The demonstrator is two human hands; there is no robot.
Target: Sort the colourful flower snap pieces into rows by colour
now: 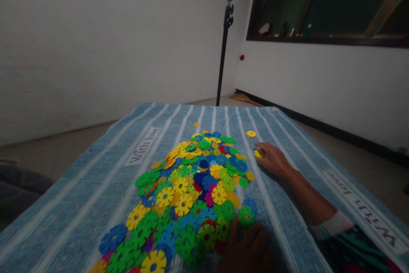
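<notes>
Many flat, notched plastic discs, interlocking snowflake pieces (183, 203) in yellow, green, blue, red and orange, lie in a long heap on the striped cloth. To the right of the heap, my right hand (273, 159) reaches in with its thumb and fingers around a yellow snowflake disc (258, 153). Just beyond that hand lies another yellow disc (251, 134). My left hand (247, 247) rests dark at the bottom, beside the heap's near right edge, fingers apart close to a green disc (246, 216). Its palm side is hidden.
The blue and white striped cloth (128, 188) covers the table, with "With love" printed on both sides. A single small yellow disc (196, 124) lies beyond the heap. Behind the table stands a black light stand (223, 47); a dark window (332, 4) is at upper right.
</notes>
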